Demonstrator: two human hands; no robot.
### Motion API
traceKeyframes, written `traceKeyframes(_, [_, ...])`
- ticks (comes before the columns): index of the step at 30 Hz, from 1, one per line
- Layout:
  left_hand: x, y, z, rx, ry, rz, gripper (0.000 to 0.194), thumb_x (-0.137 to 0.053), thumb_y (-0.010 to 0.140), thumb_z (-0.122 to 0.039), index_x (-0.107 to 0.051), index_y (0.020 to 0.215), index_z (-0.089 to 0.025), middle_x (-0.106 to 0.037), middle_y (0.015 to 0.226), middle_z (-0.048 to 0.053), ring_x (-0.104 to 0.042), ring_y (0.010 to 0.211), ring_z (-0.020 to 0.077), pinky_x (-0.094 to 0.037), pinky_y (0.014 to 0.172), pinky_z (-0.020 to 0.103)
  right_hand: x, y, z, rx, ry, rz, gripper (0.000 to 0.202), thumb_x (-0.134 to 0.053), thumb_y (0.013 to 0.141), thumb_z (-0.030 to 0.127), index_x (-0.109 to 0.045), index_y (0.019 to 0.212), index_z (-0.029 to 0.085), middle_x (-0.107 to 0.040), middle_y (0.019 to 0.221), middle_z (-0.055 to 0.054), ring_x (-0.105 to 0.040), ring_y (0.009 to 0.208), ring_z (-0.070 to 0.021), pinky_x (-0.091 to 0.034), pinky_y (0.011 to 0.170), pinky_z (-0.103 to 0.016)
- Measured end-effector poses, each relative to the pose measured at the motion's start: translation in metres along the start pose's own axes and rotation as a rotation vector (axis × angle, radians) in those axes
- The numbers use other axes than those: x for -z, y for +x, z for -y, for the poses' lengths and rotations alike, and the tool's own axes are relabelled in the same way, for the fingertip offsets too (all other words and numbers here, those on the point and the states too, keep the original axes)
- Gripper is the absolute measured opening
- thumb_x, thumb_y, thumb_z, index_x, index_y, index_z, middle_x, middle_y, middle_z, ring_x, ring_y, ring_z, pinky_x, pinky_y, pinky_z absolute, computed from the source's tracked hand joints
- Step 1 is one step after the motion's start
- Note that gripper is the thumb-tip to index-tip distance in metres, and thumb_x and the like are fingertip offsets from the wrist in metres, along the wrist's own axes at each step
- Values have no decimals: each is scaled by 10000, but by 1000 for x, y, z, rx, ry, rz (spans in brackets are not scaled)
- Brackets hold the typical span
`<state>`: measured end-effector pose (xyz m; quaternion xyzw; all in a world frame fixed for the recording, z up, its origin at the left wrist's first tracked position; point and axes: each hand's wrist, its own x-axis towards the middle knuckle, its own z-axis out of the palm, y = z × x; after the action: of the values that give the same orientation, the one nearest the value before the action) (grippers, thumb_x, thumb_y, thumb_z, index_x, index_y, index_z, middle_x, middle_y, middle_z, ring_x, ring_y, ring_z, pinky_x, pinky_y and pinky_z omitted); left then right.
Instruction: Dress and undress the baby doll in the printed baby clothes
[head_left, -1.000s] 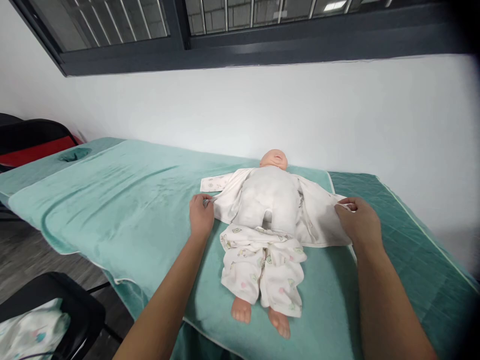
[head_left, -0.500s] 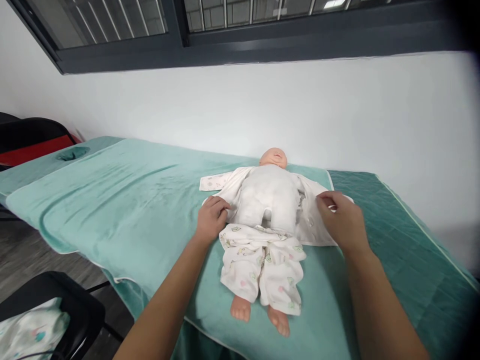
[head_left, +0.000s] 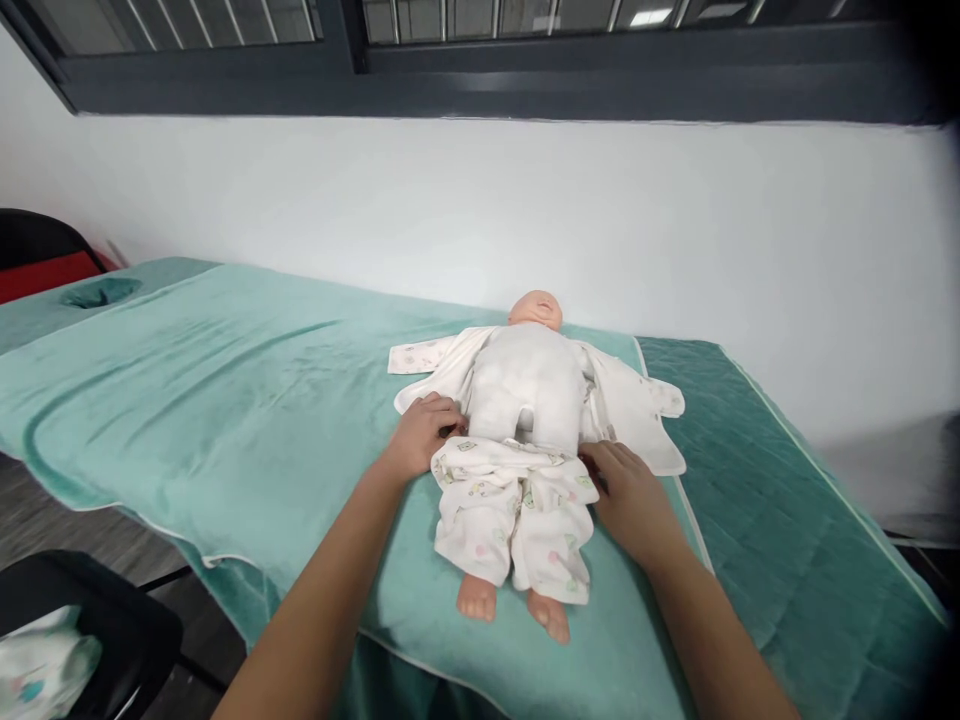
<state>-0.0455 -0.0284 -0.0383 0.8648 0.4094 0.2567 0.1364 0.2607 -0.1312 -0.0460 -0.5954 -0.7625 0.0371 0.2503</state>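
A baby doll (head_left: pixel 529 385) with a white cloth body lies on its back on the green bed cover. Under it a white jacket (head_left: pixel 626 405) is spread open, its sleeves out to both sides. Printed pants (head_left: pixel 517 500) cover the legs up to the hips, and the bare feet (head_left: pixel 477 597) stick out below. My left hand (head_left: pixel 433 432) is beside the doll's hip at the left, fingers curled at the jacket's lower edge. At the right end of the pants' waistband is my right hand (head_left: pixel 616 485), fingers bent, the tips partly hidden. What either hand grips is too small to tell.
The bed with its light green cover (head_left: pixel 225 400) stands against a white wall below a dark window frame. A darker green quilted sheet (head_left: pixel 780 500) lies at the right. At the lower left, a black chair (head_left: pixel 127 620) holds printed cloth.
My right hand has moved down and left from the jacket's right side to the waistband. The jacket's right side lies flatter. My left hand stays near the hip. The view has shifted slightly.
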Motion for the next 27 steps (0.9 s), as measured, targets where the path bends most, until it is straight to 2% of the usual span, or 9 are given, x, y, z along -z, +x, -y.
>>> traceKeyframes(3, [3,-2,-4,-27,32,37,99,-601,772,-268,-679,713,-253,-640,793,60,-520,829,228,-375,770,365,0,-4,6,53,-92,25,109,-486,913,186,-591,919,217,-653,939,-68,-556,903,-247,-388,796,-340])
traceKeyframes(6, [4,-3,-6,-29,-12,33,110,-600,774,-287,-671,698,-249,-627,781,60,-513,831,230,-379,770,369,2,-3,10,52,-128,38,108,-503,904,170,-570,834,216,-636,877,-55,-542,856,-233,-367,758,-330])
traceKeyframes(11, [4,-1,-7,-47,-106,10,140,-609,752,-244,-644,617,-234,-604,723,51,-500,784,214,-383,742,353,4,-1,11,44,-147,41,114,-514,915,189,-583,826,208,-638,835,-42,-559,829,-219,-340,730,-327])
traceKeyframes(17, [6,2,-11,-73,-79,-10,327,-549,832,-262,-531,512,-195,-570,687,52,-471,749,194,-365,688,333,1,0,6,48,-115,28,158,-499,940,226,-594,816,200,-639,829,-46,-572,814,-209,-334,720,-322])
traceKeyframes(21, [3,2,-9,-82,-66,-24,364,-537,862,-271,-496,512,-178,-568,702,45,-454,749,178,-348,672,320,-1,0,3,64,-92,7,184,-497,949,249,-589,797,202,-633,796,-42,-567,785,-206,-334,704,-327])
traceKeyframes(24, [0,1,-7,-48,-99,-59,389,-537,889,-295,-489,523,-172,-567,703,31,-462,753,165,-344,673,309,-1,0,3,73,-78,2,170,-517,941,248,-588,793,203,-631,794,-42,-562,784,-209,-341,704,-335])
traceKeyframes(27, [2,-1,-10,45,-206,-96,414,-517,921,-339,-493,544,-169,-535,675,9,-476,713,143,-339,654,296,0,-1,4,78,-4,-42,126,-519,940,240,-603,852,207,-637,827,-40,-564,807,-211,-366,726,-342])
